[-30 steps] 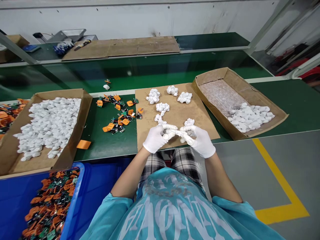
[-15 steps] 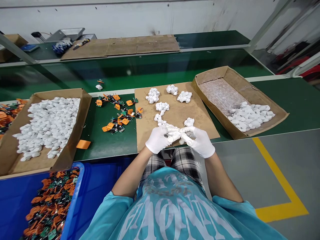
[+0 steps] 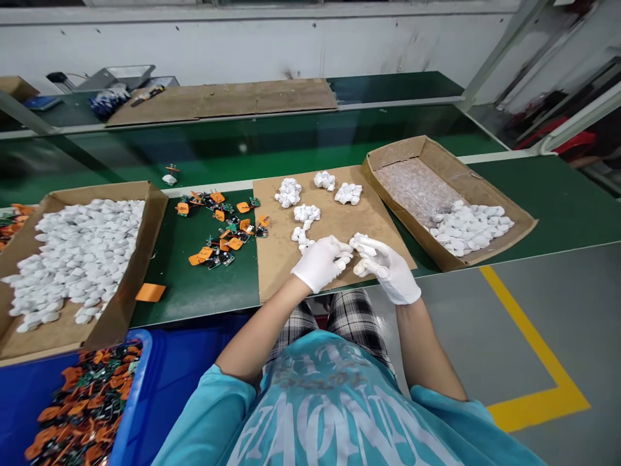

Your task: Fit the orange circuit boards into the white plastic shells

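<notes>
Both my hands wear white gloves over the near edge of a cardboard sheet (image 3: 276, 259). The fingers of my left hand (image 3: 320, 264) are curled around a small white rounded piece (image 3: 343, 263). My right hand (image 3: 385, 266) faces it across a small gap, its fingers bent toward the thumb. What it grips is hard to tell, white glove against white parts. Just beyond its fingertips, a white clump is mostly covered. Further back on the sheet lie several clumps of white pieces (image 3: 306, 213), one clump (image 3: 348, 193) toward the right.
A cardboard tray (image 3: 155, 220) heaped with white pieces stands left; another tray (image 3: 485, 188) with fewer stands right. Between left tray and sheet lie orange parts with green circuit boards (image 3: 235, 243). A blue bin (image 3: 140, 382) below left holds more. An orange piece (image 3: 150, 292) lies near the edge.
My hands were together at the sheet's near edge and have since come apart. The left has drawn a little away from the right. The camera view has shifted slightly.
</notes>
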Motion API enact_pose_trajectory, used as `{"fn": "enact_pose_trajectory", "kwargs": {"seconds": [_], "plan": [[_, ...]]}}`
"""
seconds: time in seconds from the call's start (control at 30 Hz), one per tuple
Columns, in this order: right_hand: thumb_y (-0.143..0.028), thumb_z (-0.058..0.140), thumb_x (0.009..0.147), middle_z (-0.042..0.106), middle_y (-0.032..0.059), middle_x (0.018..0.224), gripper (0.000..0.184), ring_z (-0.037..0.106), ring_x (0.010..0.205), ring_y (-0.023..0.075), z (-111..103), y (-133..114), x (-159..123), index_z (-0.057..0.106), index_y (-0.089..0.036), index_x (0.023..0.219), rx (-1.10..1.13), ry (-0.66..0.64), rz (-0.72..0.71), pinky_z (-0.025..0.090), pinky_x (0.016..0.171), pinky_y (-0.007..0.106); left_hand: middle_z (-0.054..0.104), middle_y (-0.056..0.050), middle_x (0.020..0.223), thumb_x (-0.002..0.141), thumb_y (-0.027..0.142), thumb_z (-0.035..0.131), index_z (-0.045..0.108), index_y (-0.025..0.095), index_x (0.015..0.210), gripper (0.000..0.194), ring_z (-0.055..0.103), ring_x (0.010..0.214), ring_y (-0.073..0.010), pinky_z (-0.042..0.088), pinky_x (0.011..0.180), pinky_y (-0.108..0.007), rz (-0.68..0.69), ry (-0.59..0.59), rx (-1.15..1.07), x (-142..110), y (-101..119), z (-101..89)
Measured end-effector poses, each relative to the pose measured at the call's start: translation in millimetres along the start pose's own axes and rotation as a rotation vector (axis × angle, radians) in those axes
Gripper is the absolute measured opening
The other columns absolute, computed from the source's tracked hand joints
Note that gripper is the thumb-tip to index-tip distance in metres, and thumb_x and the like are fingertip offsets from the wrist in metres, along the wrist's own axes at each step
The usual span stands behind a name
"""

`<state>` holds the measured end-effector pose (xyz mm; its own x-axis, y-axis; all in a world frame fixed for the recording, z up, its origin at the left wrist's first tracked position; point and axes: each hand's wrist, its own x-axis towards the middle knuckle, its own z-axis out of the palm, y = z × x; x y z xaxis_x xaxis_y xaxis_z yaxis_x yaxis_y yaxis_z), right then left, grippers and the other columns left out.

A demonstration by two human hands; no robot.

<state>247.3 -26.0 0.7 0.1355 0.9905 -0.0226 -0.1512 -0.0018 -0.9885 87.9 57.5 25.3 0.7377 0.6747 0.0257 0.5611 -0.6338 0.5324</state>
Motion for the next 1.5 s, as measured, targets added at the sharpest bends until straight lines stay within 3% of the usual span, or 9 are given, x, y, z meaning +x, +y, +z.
{"fn": "enact_pose_trajectory", "kwargs": {"seconds": [0.13, 0.3, 0.6, 0.77, 1.03, 1.2, 1.3, 1.4, 1.5], "plan": [[-0.049, 0.076, 0.069, 0.072, 0.0041, 0.085, 0.05, 0.067, 0.052, 0.0149, -10.1, 9.1, 2.6, 0.062, -0.02, 0.107, -0.045, 0.141, 0.013, 0.054, 0.044, 0.026, 0.067, -0.012, 0.099, 0.081, 0.017, 0.054, 0.069, 0.017, 0.103, 0.026, 0.059, 0.098, -0.0274, 0.047, 0.082, -0.039, -0.027, -0.146, 0.288, 23.9, 20.3, 9.2], [-0.061, 0.069, 0.07, 0.068, 0.0005, 0.064, 0.047, 0.067, 0.047, 0.0166, -19.2, 22.7, 11.3, 0.057, -0.019, 0.087, -0.115, 0.251, -0.024, 0.055, 0.043, 0.026, 0.067, -0.014, 0.096, 0.083, 0.02, 0.055, 0.066, 0.017, 0.102, 0.022, 0.058, 0.098, -0.0279, 0.043, 0.081, -0.041, -0.073, -0.077, 0.362, 33.7, 24.8, 18.5], [-0.052, 0.066, 0.077, 0.073, 0.0086, 0.093, 0.037, 0.071, 0.085, 0.0218, -32.1, 26.3, 20.2, 0.064, -0.018, 0.092, -0.347, 0.05, -0.067, 0.059, 0.077, 0.039, 0.071, -0.012, 0.095, 0.084, 0.024, 0.055, 0.068, 0.018, 0.101, 0.023, 0.064, 0.095, -0.0276, 0.047, 0.081, -0.037, -0.127, -0.065, 0.283, 21.2, 9.5, 8.7], [-0.043, 0.059, 0.082, 0.072, 0.0098, 0.103, 0.027, 0.067, 0.098, 0.0237, -29.3, 29.6, 36.5, 0.068, -0.02, 0.093, -0.6, 0.206, -0.214, 0.054, 0.091, 0.042, 0.072, -0.011, 0.096, 0.086, 0.026, 0.051, 0.067, 0.021, 0.108, 0.027, 0.067, 0.091, -0.0269, 0.049, 0.079, -0.036, -0.2, -0.06, 0.237, 27.5, 6.4, 5.4], [-0.048, 0.057, 0.082, 0.073, 0.0086, 0.086, 0.039, 0.07, 0.068, 0.0185, -36.7, 41.3, 51.5, 0.065, -0.015, 0.103, -0.419, 0.385, -0.192, 0.06, 0.065, 0.034, 0.071, -0.013, 0.099, 0.083, 0.034, 0.057, 0.066, 0.017, 0.114, 0.036, 0.066, 0.095, -0.0309, 0.05, 0.081, -0.041, -0.066, -0.014, 0.214, 35.4, 12.2, 4.8], [-0.044, 0.075, 0.066, 0.069, 0.0054, 0.09, 0.045, 0.073, 0.073, 0.02, -38.5, 39.8, 49.8, 0.062, -0.017, 0.099, -0.261, 0.435, -0.22, 0.06, 0.073, 0.036, 0.069, -0.007, 0.111, 0.087, 0.024, 0.049, 0.063, 0.023, 0.12, 0.035, 0.062, 0.105, -0.0245, 0.046, 0.093, -0.037, -0.142, 0.237, 0.168, 3.1, -25.2, -22.1], [-0.043, 0.078, 0.062, 0.069, 0.0038, 0.083, 0.049, 0.072, 0.062, 0.0196, -32.3, 36.4, 47.8, 0.056, -0.018, 0.097, -0.171, 0.421, -0.173, 0.059, 0.056, 0.031, 0.065, -0.007, 0.121, 0.082, 0.014, 0.052, 0.063, 0.023, 0.119, 0.04, 0.057, 0.112, -0.0236, 0.043, 0.096, -0.035, -0.307, 0.409, 0.259, -24.6, -62.2, -44.5], [-0.048, 0.072, 0.069, 0.071, 0.0057, 0.086, 0.05, 0.069, 0.054, 0.0184, -25.6, 31.6, 45.3, 0.05, -0.02, 0.103, -0.136, 0.418, -0.172, 0.056, 0.046, 0.029, 0.06, -0.013, 0.127, 0.082, 0.029, 0.06, 0.06, 0.018, 0.124, 0.044, 0.049, 0.12, -0.0304, 0.041, 0.098, -0.041, -0.555, 0.577, 0.361, -44.4, -92.3, -55.2], [-0.052, 0.064, 0.076, 0.072, 0.0093, 0.094, 0.05, 0.07, 0.056, 0.0181, -21.6, 26.8, 42.8, 0.049, -0.02, 0.111, -0.171, 0.389, -0.17, 0.057, 0.05, 0.03, 0.057, -0.019, 0.126, 0.077, 0.05, 0.065, 0.067, 0.014, 0.112, 0.05, 0.043, 0.121, -0.0385, 0.04, 0.094, -0.049, -0.693, 0.55, 0.418, -49.2, -105.1, -51.1]]}}
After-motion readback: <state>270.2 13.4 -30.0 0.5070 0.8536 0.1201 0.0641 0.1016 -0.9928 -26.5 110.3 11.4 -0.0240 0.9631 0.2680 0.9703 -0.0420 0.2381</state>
